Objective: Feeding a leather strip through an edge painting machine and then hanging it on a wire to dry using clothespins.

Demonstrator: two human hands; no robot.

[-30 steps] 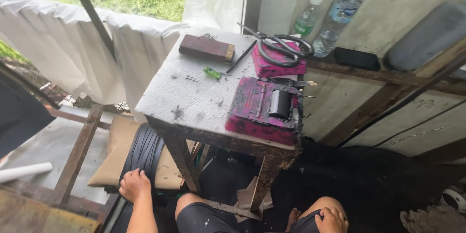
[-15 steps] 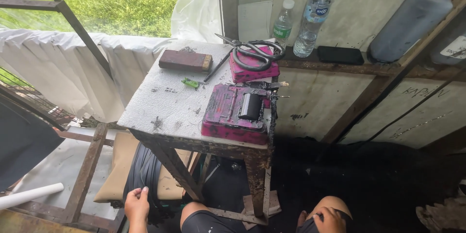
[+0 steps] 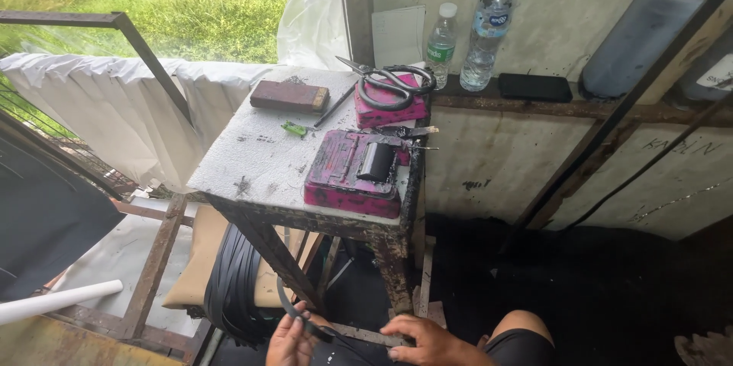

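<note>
My left hand and my right hand are low at the frame's bottom edge, under a small work table. Both pinch one thin black strip that curves up from a bundle of black strips leaning by the table leg. On the table lie a pink ink-stained tray with a black roller, a pink box with large scissors on it, a brown block, a pencil and a small green piece.
Two plastic water bottles and a black phone stand on a rusty ledge along the wall. A metal rail and white cloth are at left, a white tube on the floor, grass beyond.
The view has tilted and moved closer. My left hand left the strip bundle and my right hand left my knee; both came together on one black strip under the table.
</note>
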